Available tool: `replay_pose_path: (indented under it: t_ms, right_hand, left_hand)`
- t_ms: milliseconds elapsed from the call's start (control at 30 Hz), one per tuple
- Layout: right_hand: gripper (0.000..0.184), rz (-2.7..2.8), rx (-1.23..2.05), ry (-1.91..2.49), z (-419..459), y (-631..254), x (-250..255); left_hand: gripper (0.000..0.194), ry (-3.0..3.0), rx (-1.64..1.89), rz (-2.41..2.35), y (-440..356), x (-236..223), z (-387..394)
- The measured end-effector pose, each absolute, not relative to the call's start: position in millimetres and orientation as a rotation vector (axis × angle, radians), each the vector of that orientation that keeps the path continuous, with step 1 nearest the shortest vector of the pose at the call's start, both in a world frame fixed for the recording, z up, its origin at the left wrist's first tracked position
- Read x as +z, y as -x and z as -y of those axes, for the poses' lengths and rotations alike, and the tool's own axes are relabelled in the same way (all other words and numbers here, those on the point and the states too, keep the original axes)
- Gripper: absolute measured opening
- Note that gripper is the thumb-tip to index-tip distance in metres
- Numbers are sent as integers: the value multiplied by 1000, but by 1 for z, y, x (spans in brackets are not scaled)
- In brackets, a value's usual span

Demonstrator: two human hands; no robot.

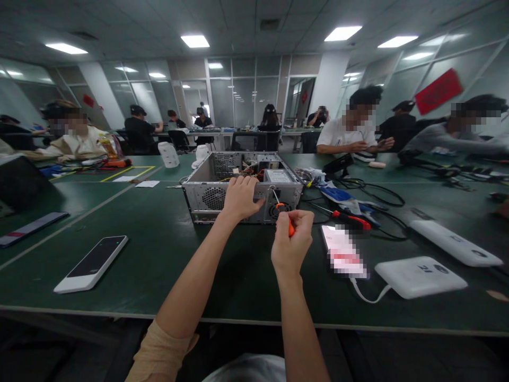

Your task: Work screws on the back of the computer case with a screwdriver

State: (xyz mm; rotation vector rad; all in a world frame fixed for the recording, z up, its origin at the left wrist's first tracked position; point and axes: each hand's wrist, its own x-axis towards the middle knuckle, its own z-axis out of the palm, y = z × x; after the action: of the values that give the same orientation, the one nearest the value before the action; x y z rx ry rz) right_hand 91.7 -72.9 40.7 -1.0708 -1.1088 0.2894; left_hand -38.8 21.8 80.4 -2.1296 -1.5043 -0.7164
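An uncovered computer case (258, 187) lies on the green table with its perforated rear panel facing me. My left hand (239, 199) grips that panel's upper edge, its fingers over the rim and its thumb against the metal. In my right hand (292, 233) is an orange-handled screwdriver (280, 207), with the fingers wrapped round the handle. Its shaft points up to the panel's upper right part, close to the power supply (277, 176); whether the tip sits in a screw is too small to tell. Cables show inside the case.
A red-and-black screwdriver (352, 219), cables and blue-and-white packaging (338, 194) lie right of the case. Nearer are a lit phone (345, 252) and a white power bank (421, 277). A white handheld device (91, 265) lies at left. Several people sit at tables beyond.
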Motion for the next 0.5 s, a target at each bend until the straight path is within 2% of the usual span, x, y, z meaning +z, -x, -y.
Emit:
replay_pose_path:
  t_ms: [233,400,500]
  right_hand:
    - [2,1215,119,1055,72,-94,45]
    - [13,1283,3,1063,70,-95,43]
    - [11,1297,10,1079,70,-95,43]
  left_hand:
    - [47,2147,-734,1492,39,80,-23]
    - [47,2150,-727,1507,39,81,-21]
    - [45,2152,-717,1526,39,82,-20]
